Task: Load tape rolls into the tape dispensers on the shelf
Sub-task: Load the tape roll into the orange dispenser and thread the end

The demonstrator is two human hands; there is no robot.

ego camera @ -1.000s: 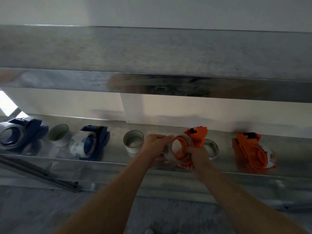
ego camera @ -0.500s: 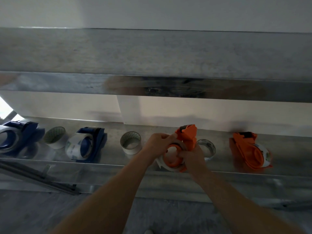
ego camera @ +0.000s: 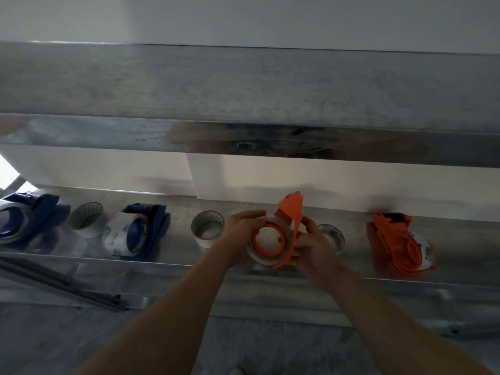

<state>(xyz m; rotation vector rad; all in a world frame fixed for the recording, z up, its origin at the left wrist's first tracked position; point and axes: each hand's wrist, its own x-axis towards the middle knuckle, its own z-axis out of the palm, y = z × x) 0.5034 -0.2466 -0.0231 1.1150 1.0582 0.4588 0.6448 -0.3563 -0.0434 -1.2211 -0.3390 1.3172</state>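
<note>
Left hand point(ego camera: 240, 234), right hand point(ego camera: 311, 246): bare. Left forearm point(ego camera: 173, 307), right forearm point(ego camera: 378, 307): bare skin from wrists behind grip down to lower frame edge. Far below grip, at bottom edge: pale rounded shape point(ego camera: 238, 371), maybe shoe toe; cannot tell.

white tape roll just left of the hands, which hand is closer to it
Left. The left hand is just right of the white tape roll; the right hand is farther right, across the orange dispenser.

At the shelf point(ego camera: 176, 257) front, your held dispenser point(ego camera: 292, 215) sits between the middle roll point(ego camera: 206, 239) at left and the right roll point(ego camera: 335, 236).
</note>
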